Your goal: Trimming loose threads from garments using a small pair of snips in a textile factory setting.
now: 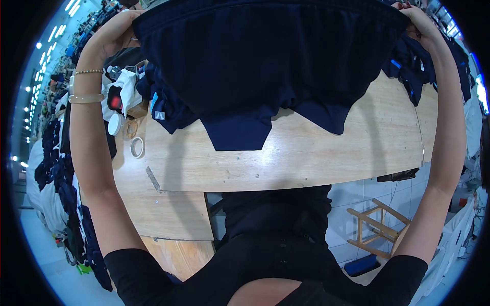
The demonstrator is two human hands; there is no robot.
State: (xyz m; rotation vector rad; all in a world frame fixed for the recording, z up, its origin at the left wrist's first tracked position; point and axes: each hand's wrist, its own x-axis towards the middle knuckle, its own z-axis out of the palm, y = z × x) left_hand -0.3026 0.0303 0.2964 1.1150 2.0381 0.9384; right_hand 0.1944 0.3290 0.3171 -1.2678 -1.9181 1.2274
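Note:
I hold up a pair of dark navy shorts (265,66) by the waistband, stretched wide in front of me above the wooden table (306,158). My left hand (115,33) grips the waistband's left end; its wrist wears a bead bracelet and a pale bangle. My right hand (421,23) grips the right end. The two leg openings hang down over the table. The garment hides most of the table's far side.
More navy garments (168,109) lie piled behind the shorts and at the far right (413,66). A tape roll (137,147), a white lid (115,124) and a white cloth (122,92) sit at the table's left. A wooden stool (380,227) stands on the floor at lower right.

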